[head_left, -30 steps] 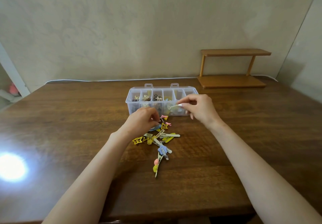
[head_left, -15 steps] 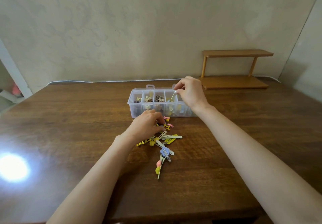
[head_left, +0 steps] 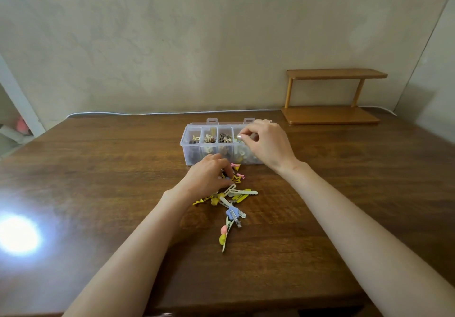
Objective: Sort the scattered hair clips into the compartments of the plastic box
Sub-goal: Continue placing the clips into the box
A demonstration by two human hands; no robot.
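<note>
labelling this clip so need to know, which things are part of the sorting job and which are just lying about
Job: plastic box, scattered hair clips, left hand, right hand.
Lying about: wooden shelf, white cable.

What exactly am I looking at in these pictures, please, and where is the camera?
No machine here: a person works with two bare hands, filmed by one camera worn on the head, looking forward and down. On the wooden table stands a clear plastic box, its compartments partly filled. Loose coloured hair clips lie piled before it. The left hand curls its fingers into the pile; the right hand is over the box, fingertips pinched. Whether either holds a clip is too small to tell.
</note>
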